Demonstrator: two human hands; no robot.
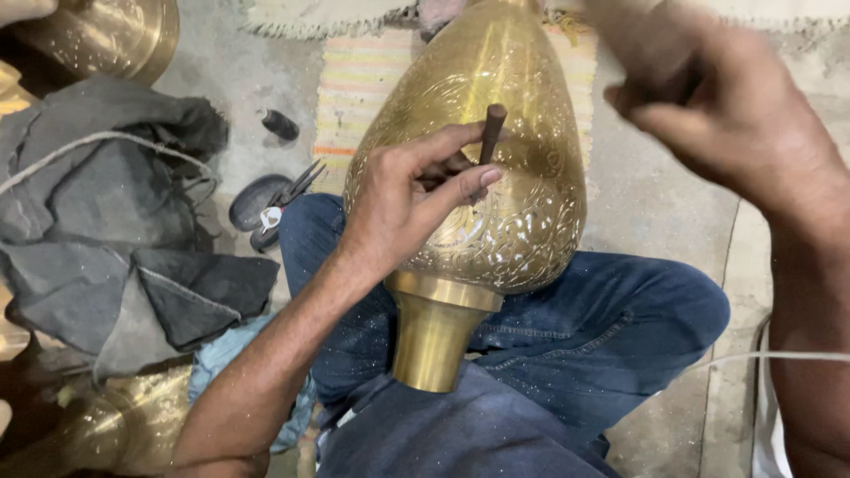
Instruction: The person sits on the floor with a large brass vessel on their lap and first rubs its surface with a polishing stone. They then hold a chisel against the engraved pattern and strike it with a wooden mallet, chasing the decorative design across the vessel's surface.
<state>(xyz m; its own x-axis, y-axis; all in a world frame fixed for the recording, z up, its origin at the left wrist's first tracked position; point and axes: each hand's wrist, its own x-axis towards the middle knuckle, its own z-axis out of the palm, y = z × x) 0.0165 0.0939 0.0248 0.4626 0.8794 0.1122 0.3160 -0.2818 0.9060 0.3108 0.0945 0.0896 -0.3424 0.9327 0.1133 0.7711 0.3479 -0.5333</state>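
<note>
One engraved brass vase [478, 168], left hand [407, 199] pinching punch [489, 133]

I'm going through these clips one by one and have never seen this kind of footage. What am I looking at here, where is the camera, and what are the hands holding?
There is no machine: a person works with bare hands, filmed from a camera on their own head looking down. A large engraved brass vessel lies across their lap in blue jeans. The left hand pinches a thin dark metal punch against the brass. The right hand is raised and blurred, its grip closed on something I cannot make out. On the concrete floor lie grey cloth, pliers, a striped mat and more brassware.
</note>
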